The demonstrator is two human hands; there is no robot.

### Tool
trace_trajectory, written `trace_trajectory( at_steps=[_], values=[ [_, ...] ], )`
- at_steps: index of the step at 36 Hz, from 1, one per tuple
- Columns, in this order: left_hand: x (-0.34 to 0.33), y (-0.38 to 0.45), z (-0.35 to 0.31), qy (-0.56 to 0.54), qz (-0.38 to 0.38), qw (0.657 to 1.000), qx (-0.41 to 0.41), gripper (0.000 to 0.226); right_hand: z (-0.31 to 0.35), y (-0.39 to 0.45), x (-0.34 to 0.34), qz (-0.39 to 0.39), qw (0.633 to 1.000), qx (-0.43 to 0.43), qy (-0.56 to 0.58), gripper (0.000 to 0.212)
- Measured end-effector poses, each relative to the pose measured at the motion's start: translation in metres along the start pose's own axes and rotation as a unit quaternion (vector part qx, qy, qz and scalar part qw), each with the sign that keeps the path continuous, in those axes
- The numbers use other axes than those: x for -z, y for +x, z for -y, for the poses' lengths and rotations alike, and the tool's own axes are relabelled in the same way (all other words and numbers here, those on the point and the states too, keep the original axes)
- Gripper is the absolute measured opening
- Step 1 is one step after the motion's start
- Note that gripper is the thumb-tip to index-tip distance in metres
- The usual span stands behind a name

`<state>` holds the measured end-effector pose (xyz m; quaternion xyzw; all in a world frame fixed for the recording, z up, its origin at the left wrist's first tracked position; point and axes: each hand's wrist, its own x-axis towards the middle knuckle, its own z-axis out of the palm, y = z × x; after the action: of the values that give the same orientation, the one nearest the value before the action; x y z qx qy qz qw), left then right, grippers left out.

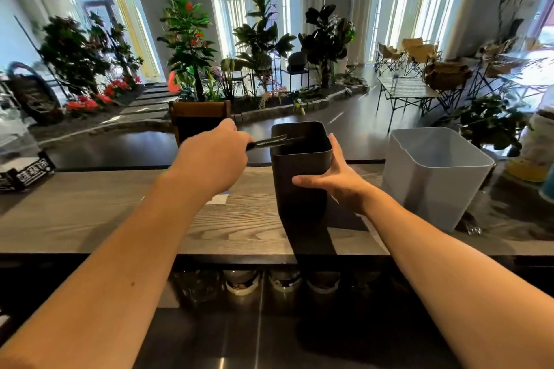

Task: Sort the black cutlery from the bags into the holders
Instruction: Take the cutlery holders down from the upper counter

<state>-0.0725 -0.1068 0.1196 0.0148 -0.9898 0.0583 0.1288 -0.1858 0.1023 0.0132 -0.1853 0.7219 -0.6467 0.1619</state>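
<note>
Cutlery (271, 141), black and held in a small bunch, lies nearly level across the rim of the black holder (302, 177), tips already over its mouth, likely so you can tip it in. Your left hand (214, 156), at nine o'clock of the holder, is closed around the handles. Your right hand (332, 180), at three o'clock, is spread wide and pressed against the holder's side, steadying it on the tabletop (90, 213). At three o'clock, well apart, stands a white holder (434, 177); whether anything is in it I cannot tell.
</note>
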Motion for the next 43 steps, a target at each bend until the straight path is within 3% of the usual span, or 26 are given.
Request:
trace_trajectory(
  at_steps=[4,8,11,14,17,19,23,31,36,39,41,43],
  values=[
    [0.025,0.012,-0.005,0.167,-0.048,0.983,-0.058,0.034,0.003,0.003,-0.007,-0.005,1.000,0.013,0.008,0.129],
    [0.021,0.025,-0.028,0.219,-0.060,0.962,-0.154,0.044,0.000,0.005,-0.018,0.016,1.000,0.017,-0.008,0.128],
    [0.004,0.024,-0.036,0.072,0.044,0.988,-0.128,0.040,-0.004,0.001,-0.024,0.029,0.999,0.022,-0.024,0.138],
    [-0.011,0.005,-0.038,-0.084,0.134,0.983,-0.097,0.044,-0.006,-0.014,-0.026,0.045,0.998,0.043,-0.024,0.105],
    [-0.020,-0.022,-0.039,-0.144,0.101,0.980,-0.091,0.031,-0.005,-0.033,-0.034,0.044,0.996,0.066,-0.036,0.084],
    [-0.020,-0.038,-0.044,-0.165,0.068,0.981,-0.070,0.017,-0.006,-0.048,-0.037,0.020,0.996,0.086,-0.033,0.085],
    [-0.018,-0.080,-0.059,-0.205,0.039,0.975,-0.075,0.015,-0.006,-0.098,-0.046,-0.008,0.994,0.101,-0.051,0.106],
    [-0.012,-0.184,-0.106,-0.259,-0.043,0.955,-0.139,0.014,-0.023,-0.220,-0.051,-0.052,0.991,0.102,-0.063,0.105],
    [-0.043,-0.243,-0.140,-0.266,-0.095,0.943,-0.175,0.013,-0.055,-0.298,-0.052,-0.069,0.993,0.080,-0.062,0.109],
    [-0.087,-0.271,-0.163,-0.294,-0.049,0.943,-0.151,0.017,-0.095,-0.327,-0.054,-0.099,0.988,0.038,-0.113,0.114],
    [-0.118,-0.287,-0.179,-0.290,0.022,0.947,-0.133,0.018,-0.132,-0.339,-0.055,-0.124,0.981,-0.065,-0.137,0.130],
    [-0.147,-0.302,-0.193,-0.283,0.067,0.948,-0.131,0.018,-0.176,-0.349,-0.053,-0.141,0.964,-0.163,-0.153,0.132]
  ],
)
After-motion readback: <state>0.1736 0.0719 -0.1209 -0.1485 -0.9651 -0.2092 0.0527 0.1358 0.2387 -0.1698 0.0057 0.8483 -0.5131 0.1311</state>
